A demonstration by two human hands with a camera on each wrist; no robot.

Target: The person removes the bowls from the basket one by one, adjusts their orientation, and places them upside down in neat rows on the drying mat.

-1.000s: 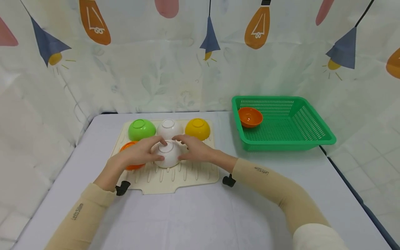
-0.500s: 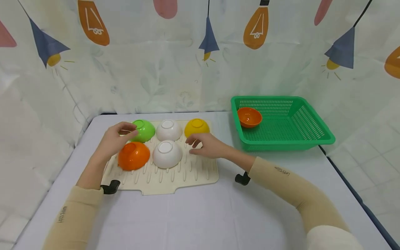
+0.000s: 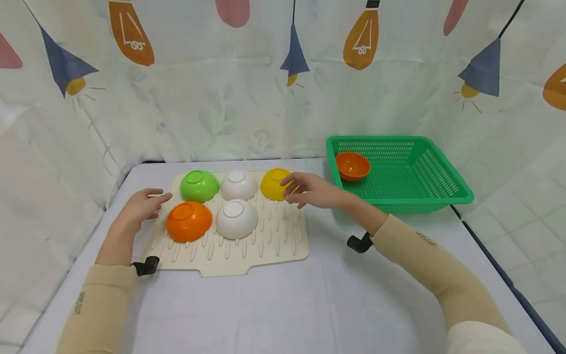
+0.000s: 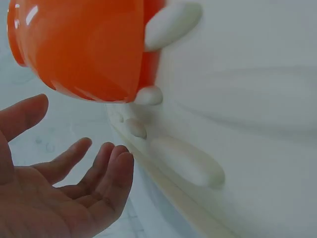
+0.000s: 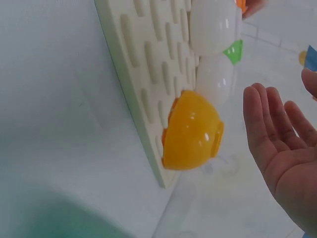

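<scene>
Five bowls stand upside down on a cream ridged drying mat [image 3: 283, 241]. Green [image 3: 199, 186], white [image 3: 239, 184] and yellow [image 3: 272, 185] bowls form the back row; an orange bowl [image 3: 188, 221] and another white bowl [image 3: 236, 219] are in front. My left hand [image 3: 140, 209] hovers left of the orange bowl, its fingers loosely bent and apart from it; the left wrist view shows a gap between that hand [image 4: 74, 183] and the bowl. Beside the yellow bowl is my right hand [image 3: 316, 191], overlapping it in the head view. From the right wrist, this hand [image 5: 282, 144] holds nothing.
A green perforated basket [image 3: 402, 202] stands at the back right of the white-covered table [image 3: 283, 309]. Inside its left end sits a smaller orange bowl [image 3: 353, 166], upright. A patterned curtain [image 3: 247, 98] hangs behind the table.
Both hands have come away from the front white bowl and spread apart. The left moved left past the orange bowl; the right moved right and back to the yellow one. The bowls stayed put.
</scene>
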